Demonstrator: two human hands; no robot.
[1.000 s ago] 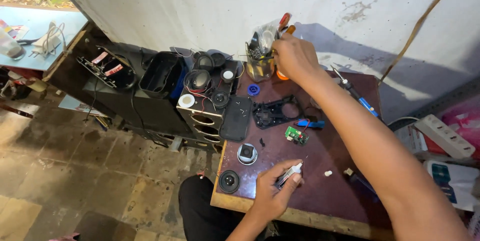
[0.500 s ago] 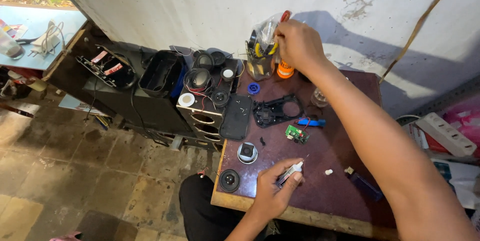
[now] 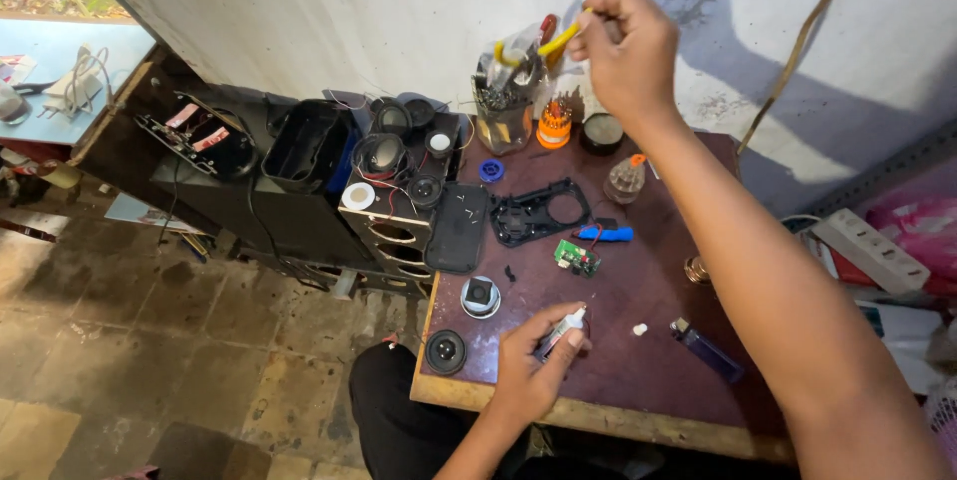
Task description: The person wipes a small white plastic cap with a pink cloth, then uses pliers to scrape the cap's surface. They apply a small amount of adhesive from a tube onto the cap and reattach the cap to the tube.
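My right hand (image 3: 626, 49) is raised at the back of the small brown table (image 3: 638, 311), closed on a yellow-handled tool (image 3: 558, 39) lifted above the clear tool jar (image 3: 503, 111). My left hand (image 3: 530, 372) rests near the table's front edge, gripping a small white tube (image 3: 560, 330) with its tip pointing up and right. A green circuit board (image 3: 577, 258), a black plastic frame (image 3: 538, 211) and a blue piece (image 3: 606, 234) lie between the two hands. A small round speaker part (image 3: 480, 297) sits just left of my left hand.
Black speaker boxes (image 3: 309, 156) with loose drivers stand left of the table. An orange screwdriver-bit holder (image 3: 554, 123), a round black tin (image 3: 602, 133), a blue lighter (image 3: 706, 348) and a black speaker cone (image 3: 446, 350) are on the table. A white power strip (image 3: 869, 249) lies at right.
My right hand has risen from the tool jar with the yellow-handled tool in it. My left hand has stayed in place with the tube.
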